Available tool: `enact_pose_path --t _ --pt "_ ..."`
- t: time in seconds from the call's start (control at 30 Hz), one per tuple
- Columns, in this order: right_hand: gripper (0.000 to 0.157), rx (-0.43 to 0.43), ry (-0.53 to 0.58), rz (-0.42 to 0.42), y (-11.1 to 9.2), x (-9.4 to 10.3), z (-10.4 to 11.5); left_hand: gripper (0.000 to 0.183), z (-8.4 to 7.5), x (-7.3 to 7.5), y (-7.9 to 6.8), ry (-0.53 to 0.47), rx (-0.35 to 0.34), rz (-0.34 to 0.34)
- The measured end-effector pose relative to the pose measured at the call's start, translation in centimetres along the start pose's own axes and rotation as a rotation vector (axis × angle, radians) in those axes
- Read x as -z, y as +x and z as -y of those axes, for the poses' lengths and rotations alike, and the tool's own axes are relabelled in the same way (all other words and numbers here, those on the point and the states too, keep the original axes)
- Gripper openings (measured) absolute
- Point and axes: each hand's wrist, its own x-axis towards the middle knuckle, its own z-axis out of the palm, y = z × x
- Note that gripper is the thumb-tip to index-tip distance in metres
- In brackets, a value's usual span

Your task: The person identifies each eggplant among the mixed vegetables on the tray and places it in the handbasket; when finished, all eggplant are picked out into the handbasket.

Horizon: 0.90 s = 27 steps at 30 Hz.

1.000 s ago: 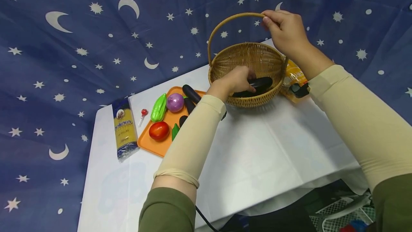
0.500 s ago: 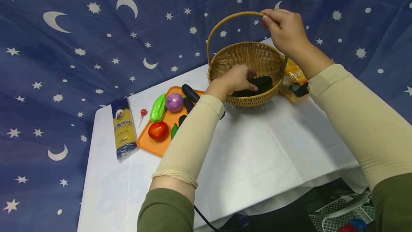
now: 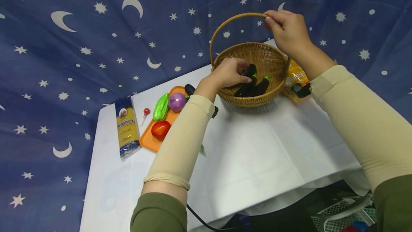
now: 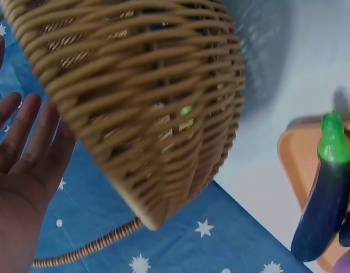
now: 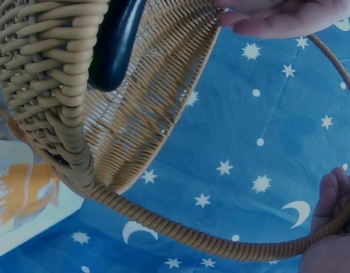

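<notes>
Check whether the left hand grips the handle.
No: the right hand grips the handle, while the left hand is by the eggplants.

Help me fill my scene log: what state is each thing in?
Basket, open, holding eggplants
Handle, raised, gripped by right hand
Left hand, by the eggplants, grip unclear
Tray, loaded, partly hidden
Tomato, whole
Green pepper, whole
Purple onion, whole
Yellow packet, flat, seal unclear
Orange bag, seal unclear
Lollipop, lying down
</notes>
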Motion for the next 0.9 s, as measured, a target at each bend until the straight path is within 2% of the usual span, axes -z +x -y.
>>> enact_pose_path --t 0.4,0.9 --pt "0.047 -0.023 -0.013 0.003 0.0 -0.2 0.4 0.059 1.0 2.2 -2.2 -0.023 0.022 -0.072" --pt "0.046 -0.055 -0.021 0.025 0.4 -0.4 0.6 0.056 4.4 5.0 -7.1 -0.017 0.064 -0.168"
